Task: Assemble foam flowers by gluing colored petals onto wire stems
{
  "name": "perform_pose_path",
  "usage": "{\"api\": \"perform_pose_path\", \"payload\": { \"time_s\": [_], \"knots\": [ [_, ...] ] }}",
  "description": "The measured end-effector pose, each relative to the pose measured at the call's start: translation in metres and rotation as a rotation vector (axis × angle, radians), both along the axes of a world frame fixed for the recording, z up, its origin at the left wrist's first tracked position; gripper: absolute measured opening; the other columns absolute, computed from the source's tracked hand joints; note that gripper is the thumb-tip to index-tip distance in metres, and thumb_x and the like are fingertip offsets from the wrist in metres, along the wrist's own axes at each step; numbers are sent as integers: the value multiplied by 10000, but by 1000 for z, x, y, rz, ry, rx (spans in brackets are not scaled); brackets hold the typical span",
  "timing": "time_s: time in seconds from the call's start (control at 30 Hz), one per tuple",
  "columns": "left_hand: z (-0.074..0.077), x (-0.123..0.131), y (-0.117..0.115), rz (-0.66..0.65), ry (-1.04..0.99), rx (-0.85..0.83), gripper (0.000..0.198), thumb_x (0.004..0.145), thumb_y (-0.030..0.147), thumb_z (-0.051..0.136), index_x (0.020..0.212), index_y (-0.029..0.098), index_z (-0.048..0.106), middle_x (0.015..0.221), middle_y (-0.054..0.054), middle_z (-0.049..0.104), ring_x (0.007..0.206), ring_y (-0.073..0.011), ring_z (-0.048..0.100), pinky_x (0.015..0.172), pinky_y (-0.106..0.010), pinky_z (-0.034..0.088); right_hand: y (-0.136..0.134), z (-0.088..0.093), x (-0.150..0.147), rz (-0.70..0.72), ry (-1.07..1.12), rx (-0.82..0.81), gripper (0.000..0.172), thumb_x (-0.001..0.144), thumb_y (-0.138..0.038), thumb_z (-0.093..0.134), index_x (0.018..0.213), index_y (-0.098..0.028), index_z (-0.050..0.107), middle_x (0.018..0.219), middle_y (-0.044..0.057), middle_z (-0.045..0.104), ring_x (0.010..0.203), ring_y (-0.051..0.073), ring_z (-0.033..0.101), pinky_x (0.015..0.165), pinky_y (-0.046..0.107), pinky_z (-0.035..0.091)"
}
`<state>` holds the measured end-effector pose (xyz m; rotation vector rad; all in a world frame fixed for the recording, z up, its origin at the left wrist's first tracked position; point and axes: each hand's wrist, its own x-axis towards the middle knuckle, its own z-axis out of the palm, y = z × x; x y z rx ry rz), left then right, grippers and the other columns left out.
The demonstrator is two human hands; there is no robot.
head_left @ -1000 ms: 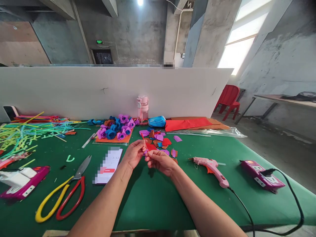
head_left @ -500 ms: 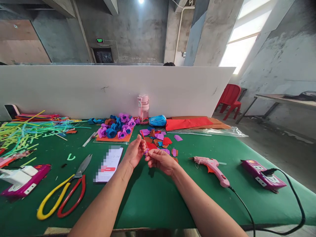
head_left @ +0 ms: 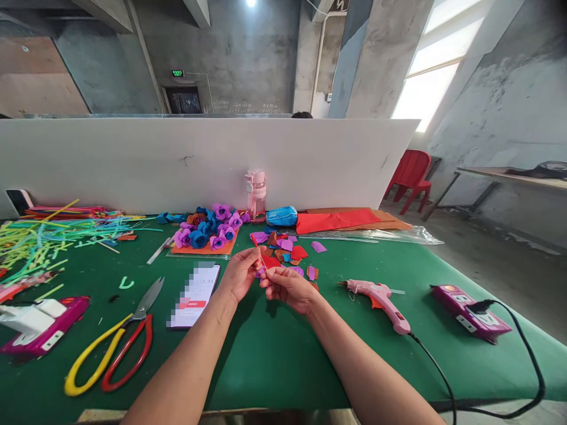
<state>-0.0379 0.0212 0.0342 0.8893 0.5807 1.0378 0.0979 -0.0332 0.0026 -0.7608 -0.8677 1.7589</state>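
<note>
Both my hands meet over the middle of the green table, each closed in a pinch. Between them runs a thin red stick, slanting up and to the left. My left hand grips it along its length, and my right hand pinches its lower end. Fingers hide part of the stick. Just beyond my hands lie loose purple, red, brown and blue petal-like pieces. Purple and blue paper-like flowers are heaped behind them to the left, on an orange sheet.
Scissors and a phone lie to the left, near coloured strips and a power strip. To the right are a pink glue gun and another power strip with a trailing cable. A white board stands behind.
My left fingers have come down slightly along the red stick. My right hand keeps nearly the same place. The whole view has shifted a little.
</note>
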Motion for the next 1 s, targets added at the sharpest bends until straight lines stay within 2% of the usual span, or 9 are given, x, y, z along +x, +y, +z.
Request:
{"api": "perform_pose_path", "payload": {
  "time_s": [0.2, 0.37, 0.43, 0.5, 0.57, 0.63, 0.77, 0.9, 1.0],
  "knots": [
    [-5, -1, 5, 34, -70, -28, 228, 572, 242, 806, 654, 121, 630, 538, 36, 482, 511, -56, 437, 486, -187, 354, 1, -1, 0, 2, -7, -15, 302, 686, -379, 750, 816, -131, 638, 716, 20, 690, 522, 72, 609, 556, 206, 486],
    [-6, -2, 6, 30, -101, -34, 273, 574, 200, 805, 560, 138, 540, 512, 44, 465, 503, -56, 436, 489, -179, 362, 1, -1, 0, 3, -15, -19, 297, 691, -375, 746, 815, -126, 641, 707, 22, 688, 515, 73, 604, 545, 204, 481],
    [-4, -2, 5, -11, -97, -35, 280, 587, 248, 807, 587, 141, 548, 520, 44, 470, 499, -61, 443, 489, -185, 375, 1, 0, 0, 2, 4, -16, 291, 694, -366, 747, 820, -125, 643, 709, 21, 686, 514, 72, 602, 546, 204, 482],
    [-2, -1, 1, -78, -64, -36, 287, 616, 349, 788, 702, 140, 610, 565, 31, 505, 503, -70, 463, 490, -202, 395, 1, -1, 0, -14, 42, -4, 276, 712, -354, 736, 838, -127, 644, 709, 17, 681, 514, 69, 599, 544, 200, 480],
    [1, 1, -3, -130, 13, -12, 366, 642, 425, 755, 835, 132, 651, 622, 6, 548, 514, -79, 488, 488, -214, 408, 2, -2, 1, -54, 97, 7, 256, 726, -344, 729, 848, -137, 641, 710, 13, 679, 518, 68, 596, 540, 196, 479],
    [2, 4, -8, -138, 106, 46, 378, 654, 426, 745, 857, 116, 672, 675, -25, 586, 548, -90, 521, 492, -216, 414, 3, -2, 2, -98, 157, 9, 238, 724, -335, 734, 841, -152, 636, 714, 8, 681, 529, 69, 595, 541, 196, 485],
    [2, 7, -13, -73, 204, 195, 275, 664, 361, 745, 758, 108, 697, 767, -60, 630, 648, -112, 568, 524, -208, 435, 4, 2, 1, -125, 227, -3, 260, 688, -328, 765, 830, -154, 634, 718, 4, 684, 549, 72, 602, 550, 195, 497],
    [2, 7, -13, -60, 200, 257, 211, 666, 320, 744, 727, 129, 677, 658, -12, 599, 528, -75, 511, 473, -197, 408, 1, 6, -2, -104, 155, 26, 291, 682, -379, 758, 775, -130, 639, 684, 9, 670, 530, 69, 595, 536, 189, 484],
    [3, 4, -7, 72, 79, 261, 193, 697, 313, 723, 719, 153, 616, 645, 6, 609, 484, -47, 474, 457, -169, 373, 0, 4, -3, -82, 23, 30, 326, 694, -429, 734, 757, -122, 647, 684, 19, 670, 524, 70, 594, 550, 199, 482]
  ]
}}
